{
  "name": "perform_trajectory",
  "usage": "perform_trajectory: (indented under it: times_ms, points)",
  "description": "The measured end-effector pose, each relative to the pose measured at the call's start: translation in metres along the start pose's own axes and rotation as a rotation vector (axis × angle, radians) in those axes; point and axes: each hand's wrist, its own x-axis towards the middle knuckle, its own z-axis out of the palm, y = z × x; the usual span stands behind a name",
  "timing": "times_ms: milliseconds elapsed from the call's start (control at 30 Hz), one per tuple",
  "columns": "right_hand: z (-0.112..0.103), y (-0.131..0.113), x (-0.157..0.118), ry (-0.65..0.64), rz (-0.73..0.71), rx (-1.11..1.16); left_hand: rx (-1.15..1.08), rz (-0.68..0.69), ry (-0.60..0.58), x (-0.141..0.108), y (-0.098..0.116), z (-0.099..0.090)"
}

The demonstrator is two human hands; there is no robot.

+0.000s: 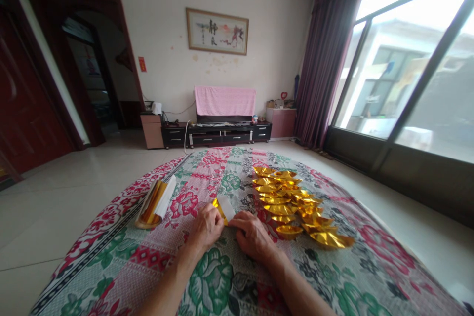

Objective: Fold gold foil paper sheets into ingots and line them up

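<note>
A small sheet of gold foil paper (225, 206), white on its back and partly folded, is between my two hands near the middle of the table. My left hand (207, 223) has its fingers curled closed on the paper's left edge. On the lower right corner, my right hand (252, 233) pinches the same paper with thumb and forefinger. To the right lie several folded gold paper ingots (279, 210) in rough rows. A curled stack of gold and white paper sheets (157, 202) rests at the left.
A flowered cloth (211, 281) covers the round table. Beyond it stand a low black TV cabinet (222, 136) and a pink cloth (225, 100) draped over something. Large windows (414, 74) and a purple curtain (326, 54) are on the right, a dark red door (29, 94) on the left.
</note>
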Motion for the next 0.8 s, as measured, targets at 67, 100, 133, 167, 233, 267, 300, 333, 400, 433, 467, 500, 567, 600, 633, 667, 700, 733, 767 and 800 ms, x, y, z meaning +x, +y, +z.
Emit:
perform_trajectory:
  times_ms: [67, 100, 133, 167, 233, 267, 300, 333, 400, 433, 467, 500, 567, 600, 633, 667, 700, 733, 767, 800]
  points:
    - [0.0008, 0.0008, -0.0008, -0.006, 0.006, -0.008, 0.002, -0.008, -0.004, 0.0000, 0.0011, -0.0004]
    - [0.0012, 0.0013, -0.0010, -0.009, 0.008, -0.012, 0.002, -0.013, -0.005, 0.0000, 0.0016, -0.0005]
    - [0.0016, 0.0017, -0.0012, -0.012, 0.008, -0.015, 0.004, -0.018, -0.006, 0.0000, 0.0021, -0.0007]
    - [0.0020, 0.0022, -0.0013, -0.014, 0.008, -0.017, 0.006, -0.022, -0.005, 0.0000, 0.0026, -0.0009]
    - [0.0027, 0.0031, -0.0013, -0.016, 0.009, -0.016, 0.016, -0.027, -0.004, 0.0000, 0.0036, -0.0014]
    - [0.0031, 0.0035, -0.0013, -0.017, 0.010, -0.016, 0.021, -0.030, -0.003, 0.0000, 0.0041, -0.0016]
    - [0.0034, 0.0039, -0.0012, -0.017, 0.011, -0.015, 0.025, -0.032, 0.000, 0.0000, 0.0045, -0.0018]
    - [0.0037, 0.0043, -0.0010, -0.018, 0.010, -0.014, 0.027, -0.033, 0.002, -0.0001, 0.0049, -0.0019]
    - [0.0040, 0.0047, -0.0008, -0.020, 0.008, -0.014, 0.029, -0.032, 0.009, -0.0004, 0.0053, -0.0017]
    - [0.0040, 0.0048, -0.0007, -0.024, 0.007, -0.014, 0.030, -0.031, 0.012, -0.0006, 0.0053, -0.0013]
    - [0.0040, 0.0047, -0.0006, -0.027, 0.007, -0.014, 0.031, -0.029, 0.015, -0.0008, 0.0051, -0.0007]
    - [0.0040, 0.0045, -0.0006, -0.031, 0.007, -0.014, 0.034, -0.029, 0.018, -0.0011, 0.0049, 0.0000]
    - [0.0039, 0.0039, -0.0005, -0.035, 0.010, -0.016, 0.039, -0.031, 0.022, -0.0015, 0.0039, 0.0017]
    - [0.0039, 0.0037, -0.0004, -0.036, 0.011, -0.018, 0.041, -0.031, 0.024, -0.0017, 0.0034, 0.0025]
    - [0.0039, 0.0036, -0.0003, -0.034, 0.013, -0.020, 0.043, -0.032, 0.027, -0.0019, 0.0027, 0.0034]
    - [0.0039, 0.0036, -0.0002, -0.032, 0.013, -0.022, 0.044, -0.031, 0.031, -0.0021, 0.0021, 0.0041]
    - [0.0039, 0.0036, -0.0001, -0.030, 0.012, -0.023, 0.044, -0.028, 0.032, -0.0022, 0.0016, 0.0048]
    - [0.0039, 0.0036, 0.0000, -0.028, 0.011, -0.024, 0.043, -0.023, 0.033, -0.0023, 0.0011, 0.0054]
    - [0.0039, 0.0036, 0.0001, -0.027, 0.010, -0.024, 0.043, -0.018, 0.033, -0.0024, 0.0007, 0.0059]
    - [0.0039, 0.0035, 0.0001, -0.026, 0.010, -0.024, 0.044, -0.014, 0.034, -0.0026, 0.0004, 0.0063]
